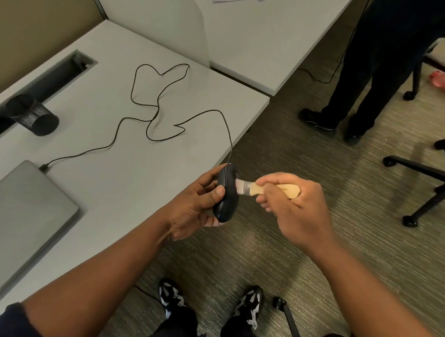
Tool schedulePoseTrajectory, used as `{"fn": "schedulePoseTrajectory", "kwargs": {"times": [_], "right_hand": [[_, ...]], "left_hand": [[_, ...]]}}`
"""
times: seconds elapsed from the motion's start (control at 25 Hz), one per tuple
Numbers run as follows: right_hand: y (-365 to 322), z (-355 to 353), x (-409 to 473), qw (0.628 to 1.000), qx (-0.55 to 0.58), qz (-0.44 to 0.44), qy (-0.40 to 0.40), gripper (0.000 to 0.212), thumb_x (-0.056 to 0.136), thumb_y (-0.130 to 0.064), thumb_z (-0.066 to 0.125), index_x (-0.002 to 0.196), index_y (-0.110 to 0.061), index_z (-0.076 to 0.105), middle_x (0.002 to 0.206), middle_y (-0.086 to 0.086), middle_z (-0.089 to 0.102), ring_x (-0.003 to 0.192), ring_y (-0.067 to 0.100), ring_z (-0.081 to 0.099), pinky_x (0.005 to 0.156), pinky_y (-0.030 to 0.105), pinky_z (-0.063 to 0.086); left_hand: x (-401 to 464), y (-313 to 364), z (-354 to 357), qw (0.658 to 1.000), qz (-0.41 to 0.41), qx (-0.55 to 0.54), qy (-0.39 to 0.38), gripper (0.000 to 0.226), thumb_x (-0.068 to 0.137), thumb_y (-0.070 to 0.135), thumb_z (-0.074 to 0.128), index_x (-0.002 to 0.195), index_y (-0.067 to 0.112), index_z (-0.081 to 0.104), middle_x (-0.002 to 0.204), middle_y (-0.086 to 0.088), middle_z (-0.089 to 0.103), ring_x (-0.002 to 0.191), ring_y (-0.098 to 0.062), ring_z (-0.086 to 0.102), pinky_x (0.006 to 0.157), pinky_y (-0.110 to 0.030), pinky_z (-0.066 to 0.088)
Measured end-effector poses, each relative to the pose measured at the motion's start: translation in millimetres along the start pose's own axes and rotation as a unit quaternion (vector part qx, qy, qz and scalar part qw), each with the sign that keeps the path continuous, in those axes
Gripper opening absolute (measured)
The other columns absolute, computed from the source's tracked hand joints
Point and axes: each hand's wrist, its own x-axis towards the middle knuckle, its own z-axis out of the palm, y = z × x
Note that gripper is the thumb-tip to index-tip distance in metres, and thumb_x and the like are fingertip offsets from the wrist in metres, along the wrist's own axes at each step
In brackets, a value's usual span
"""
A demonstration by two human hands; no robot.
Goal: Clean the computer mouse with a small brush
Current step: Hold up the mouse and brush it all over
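The left hand point(195, 204) grips a dark oval corded computer mouse point(226, 193), held on edge just off the edge of the grey desk point(117, 170). The right hand point(293, 205) curls around a small wooden-handled brush point(267, 189), whose pale bristles touch the mouse's side. The mouse's thin black cable point(155, 106) loops across the desk to a closed grey laptop point(2, 225).
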Motion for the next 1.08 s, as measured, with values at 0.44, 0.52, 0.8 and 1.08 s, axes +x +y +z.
{"fn": "schedulePoseTrajectory", "kwargs": {"times": [0.44, 0.52, 0.8, 1.08], "right_hand": [[-3, 3, 3, 0.999, -0.005, -0.039, 0.034, 0.017, 0.097, -0.022, 0.063, 0.096, -0.032, 0.077, 0.077, 0.004, 0.078, 0.071, 0.034, 0.073, 0.062, 0.06, 0.058], [-5, 4, 7, 0.999, -0.017, -0.04, 0.028, 0.017, 0.1, -0.02, 0.062, 0.101, -0.029, 0.076, 0.079, 0.001, 0.078, 0.072, 0.029, 0.074, 0.063, 0.056, 0.059], [-4, 3, 4, 0.999, -0.02, -0.034, 0.032, 0.019, 0.099, -0.018, 0.063, 0.096, -0.033, 0.075, 0.075, 0.002, 0.077, 0.067, 0.027, 0.072, 0.055, 0.048, 0.057], [1, 2, 1, 1.0, -0.027, -0.001, 0.013, 0.023, 0.094, -0.016, 0.061, 0.084, -0.029, 0.077, 0.072, 0.01, 0.076, 0.067, 0.04, 0.07, 0.055, 0.059, 0.056]], "left_hand": [[-1, 3, 3, 1.0, 0.003, 0.009, -0.004, 0.057, 0.092, 0.024, 0.066, 0.145, 0.042, 0.056, 0.138, -0.002, 0.06, 0.121, -0.03, 0.059, 0.093, -0.052, 0.056], [0, 4, 6, 1.0, 0.006, 0.014, -0.006, 0.058, 0.092, 0.024, 0.066, 0.146, 0.042, 0.055, 0.14, -0.004, 0.059, 0.122, -0.03, 0.058, 0.093, -0.052, 0.055], [1, 3, 3, 1.0, 0.002, 0.0, -0.004, 0.059, 0.092, 0.024, 0.065, 0.148, 0.039, 0.054, 0.141, -0.006, 0.056, 0.12, -0.031, 0.058, 0.087, -0.048, 0.057], [6, 2, 5, 1.0, -0.004, 0.002, 0.013, 0.063, 0.091, 0.028, 0.065, 0.151, 0.037, 0.049, 0.137, -0.004, 0.06, 0.112, -0.026, 0.061, 0.08, -0.044, 0.058]]}}
